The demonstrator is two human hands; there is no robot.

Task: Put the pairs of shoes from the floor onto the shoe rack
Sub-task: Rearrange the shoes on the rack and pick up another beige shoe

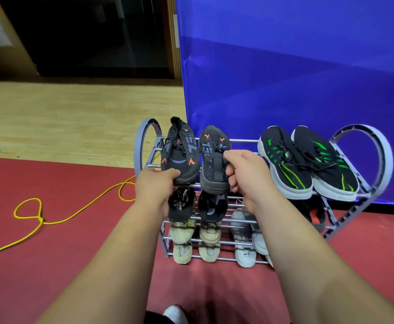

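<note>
Nearest the camera, a white-socked foot (175, 314) stood on the red matte floor (51, 265). Both bare forearms reached forward to the top tier of the grey metal-bar shoe rack (367, 146). The left hand (155, 183) held the heel of a black knit trainer with orange marks (182, 150), its fingers (168, 175) curled over the heel edge. The right hand (247, 176) gripped the heel of the matching black trainer (213, 160), thumb above and fingers (234, 184) curled beneath the sole. Both trainers lay just beyond the fingers, long axes running away from the person, toes toward the far rail, heels at the front rail. The left one appeared to rest on the bars. The right one's heel overhung the front rail, and whether it bore on the bars could not be told. Judgement: placing was nearly complete, and a safe release would depend on each heel seating behind the front rail. A black pair with green stripes and white soles (308, 160) filled the right half of the tier, apart from the right hand. The lower tiers held a black pair (182, 206), a beige pair (184, 230) and a pale grey pair (245, 244). A yellow cable (27, 216) looped on the red floor to the left. Beyond lay pale wooden flooring (74, 113) and a blue fabric backdrop (284, 66) behind the rack.
</note>
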